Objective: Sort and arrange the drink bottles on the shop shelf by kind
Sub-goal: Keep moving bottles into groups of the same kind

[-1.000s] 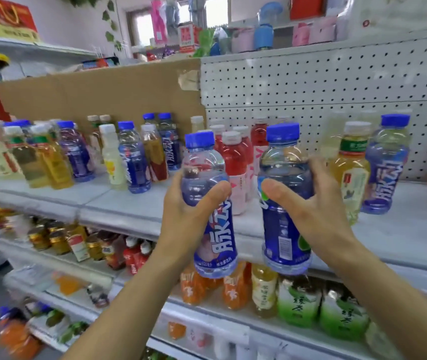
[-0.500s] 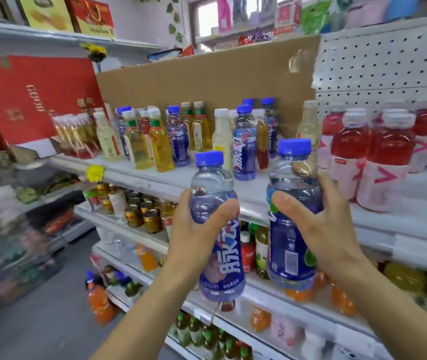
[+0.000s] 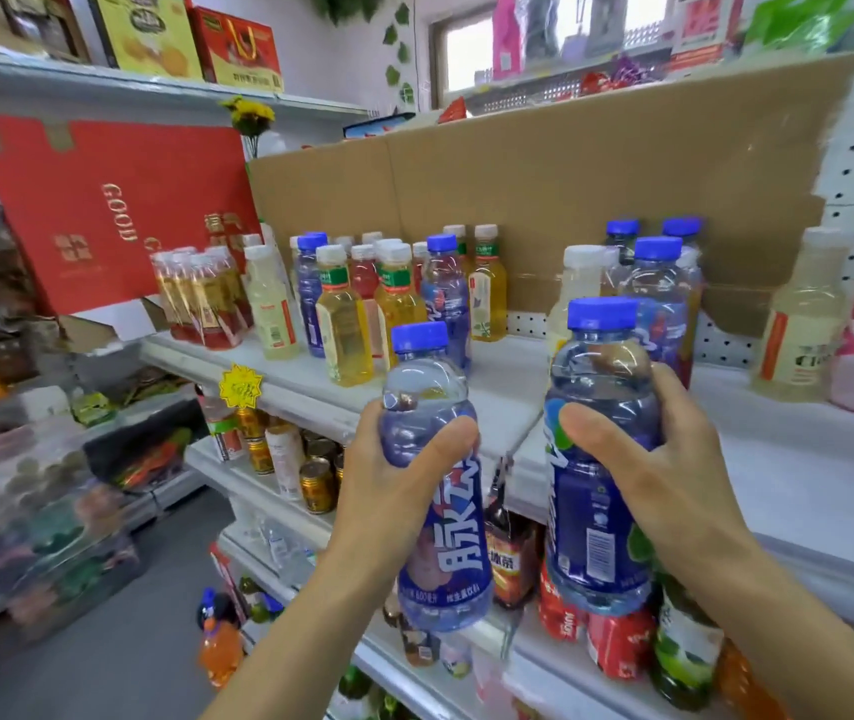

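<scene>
Shop shelf (image 3: 804, 475), upright bottles (image 3: 453, 563) mid-body in left grip (image 3: 388, 491), right grip (image 3: 674, 470)

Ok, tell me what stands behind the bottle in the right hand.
Blue-capped bottles and a pale white-capped bottle on the shelf; the held bottle covers their lower parts.

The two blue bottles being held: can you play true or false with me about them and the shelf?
The left hand and right hand each grip a blue-capped bottle. True.
The left-hand bottle has a red cap. False: its cap is blue.
The right-hand bottle stands on the shelf. False: it is held up in front of it.
Brown cardboard stands behind the shelf's bottles. True.
The star-shaped tag is green. False: it is yellow.
</scene>
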Action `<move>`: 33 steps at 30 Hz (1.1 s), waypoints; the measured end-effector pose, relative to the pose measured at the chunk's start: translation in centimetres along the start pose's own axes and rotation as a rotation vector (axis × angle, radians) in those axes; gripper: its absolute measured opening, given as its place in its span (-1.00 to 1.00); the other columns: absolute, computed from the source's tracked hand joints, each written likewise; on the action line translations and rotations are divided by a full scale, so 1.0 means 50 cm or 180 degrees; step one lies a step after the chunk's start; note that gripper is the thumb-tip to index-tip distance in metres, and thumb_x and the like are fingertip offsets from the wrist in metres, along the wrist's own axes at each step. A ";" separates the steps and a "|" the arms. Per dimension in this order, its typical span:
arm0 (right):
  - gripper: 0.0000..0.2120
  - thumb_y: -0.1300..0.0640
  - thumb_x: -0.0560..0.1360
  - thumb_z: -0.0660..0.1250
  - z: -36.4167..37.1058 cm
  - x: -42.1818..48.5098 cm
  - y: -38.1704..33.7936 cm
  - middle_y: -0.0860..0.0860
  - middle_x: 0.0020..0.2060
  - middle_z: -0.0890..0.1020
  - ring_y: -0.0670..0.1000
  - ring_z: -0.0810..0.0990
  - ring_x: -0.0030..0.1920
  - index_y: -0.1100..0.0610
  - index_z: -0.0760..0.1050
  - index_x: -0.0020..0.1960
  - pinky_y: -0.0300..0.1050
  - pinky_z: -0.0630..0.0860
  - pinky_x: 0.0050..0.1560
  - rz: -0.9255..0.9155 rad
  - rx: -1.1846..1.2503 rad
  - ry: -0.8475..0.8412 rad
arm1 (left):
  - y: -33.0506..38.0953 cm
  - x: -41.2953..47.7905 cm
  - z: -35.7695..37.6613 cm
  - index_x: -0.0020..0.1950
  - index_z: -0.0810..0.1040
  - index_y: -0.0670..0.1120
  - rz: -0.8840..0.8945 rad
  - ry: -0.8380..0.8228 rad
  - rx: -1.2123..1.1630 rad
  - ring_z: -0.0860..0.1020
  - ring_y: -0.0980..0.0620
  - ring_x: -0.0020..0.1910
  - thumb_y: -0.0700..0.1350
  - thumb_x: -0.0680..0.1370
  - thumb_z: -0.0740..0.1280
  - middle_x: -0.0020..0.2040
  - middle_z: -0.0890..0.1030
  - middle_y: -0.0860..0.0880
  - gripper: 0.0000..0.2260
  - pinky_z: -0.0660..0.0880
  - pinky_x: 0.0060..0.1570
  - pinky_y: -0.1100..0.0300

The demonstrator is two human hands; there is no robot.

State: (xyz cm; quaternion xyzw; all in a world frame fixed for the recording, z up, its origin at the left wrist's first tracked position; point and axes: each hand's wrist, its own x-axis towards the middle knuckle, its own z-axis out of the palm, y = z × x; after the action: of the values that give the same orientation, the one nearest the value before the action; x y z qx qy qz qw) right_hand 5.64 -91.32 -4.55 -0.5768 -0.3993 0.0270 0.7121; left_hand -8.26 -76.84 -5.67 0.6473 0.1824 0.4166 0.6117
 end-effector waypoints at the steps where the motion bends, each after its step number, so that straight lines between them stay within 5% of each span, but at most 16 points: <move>1: -0.58 -0.21 0.25 0.49 0.018 0.021 0.008 -0.17 -0.04 0.70 -0.12 0.70 -0.09 -0.21 0.51 0.07 -0.32 0.57 -0.26 -0.0001 -0.0012 0.0006 | -0.002 0.025 -0.012 -0.03 0.57 0.25 0.0010 -0.0009 0.0004 0.73 -0.02 -0.15 0.31 0.16 0.57 -0.07 0.73 0.03 -0.55 0.62 -0.24 0.16; 11: -0.54 -0.27 0.23 0.44 0.153 0.154 0.063 -0.17 -0.05 0.70 -0.13 0.69 -0.09 -0.19 0.51 0.08 -0.24 0.57 -0.22 -0.0046 -0.0276 0.0080 | -0.033 0.209 -0.112 -0.05 0.56 0.26 0.0092 -0.0208 -0.0096 0.72 0.01 -0.15 0.28 0.20 0.53 -0.08 0.73 0.06 -0.62 0.59 -0.29 0.28; 16: -0.55 -0.26 0.23 0.45 0.185 0.168 0.061 -0.17 -0.03 0.70 -0.12 0.70 -0.06 -0.22 0.51 0.10 -0.24 0.59 -0.21 -0.0051 -0.0393 0.0430 | -0.033 0.286 -0.109 -0.02 0.56 0.21 0.0121 -0.0710 -0.0240 0.72 0.00 -0.16 0.22 0.26 0.59 -0.08 0.73 0.03 -0.62 0.59 -0.28 0.26; 21: -0.54 -0.27 0.23 0.44 0.189 0.163 0.038 -0.15 -0.01 0.71 -0.10 0.70 -0.05 -0.24 0.51 0.10 -0.03 0.57 -0.07 -0.0070 -0.0636 0.0962 | -0.024 0.351 -0.078 -0.06 0.54 0.35 0.0254 -0.1279 -0.0350 0.72 0.09 -0.16 0.23 0.28 0.52 -0.08 0.72 0.15 -0.71 0.57 -0.30 0.34; 26: -0.58 -0.24 0.26 0.43 0.173 0.144 0.012 -0.15 -0.04 0.71 -0.11 0.70 -0.09 -0.18 0.52 0.09 -0.30 0.58 -0.29 -0.0219 -0.0913 0.1379 | -0.036 0.386 -0.018 0.13 0.49 0.17 0.0358 -0.1620 -0.0503 0.70 0.17 -0.10 0.24 0.28 0.54 -0.03 0.70 0.20 -0.51 0.55 -0.28 0.39; 33: -0.61 -0.22 0.27 0.44 0.116 0.120 -0.016 -0.22 -0.05 0.69 -0.20 0.67 -0.10 -0.20 0.52 0.08 -0.32 0.54 -0.23 -0.0420 -0.1252 0.1956 | -0.095 0.398 0.079 0.14 0.43 0.24 0.0398 -0.1683 -0.0602 0.65 0.25 -0.01 0.07 0.37 0.57 0.01 0.66 0.23 -0.55 0.56 -0.10 0.34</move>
State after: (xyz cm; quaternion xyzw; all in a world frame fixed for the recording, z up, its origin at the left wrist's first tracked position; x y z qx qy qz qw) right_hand 5.90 -83.98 -0.54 -0.6568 -0.2007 -0.2706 0.6746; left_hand 7.74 -63.67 -3.49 0.6835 -0.0634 0.2853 0.6688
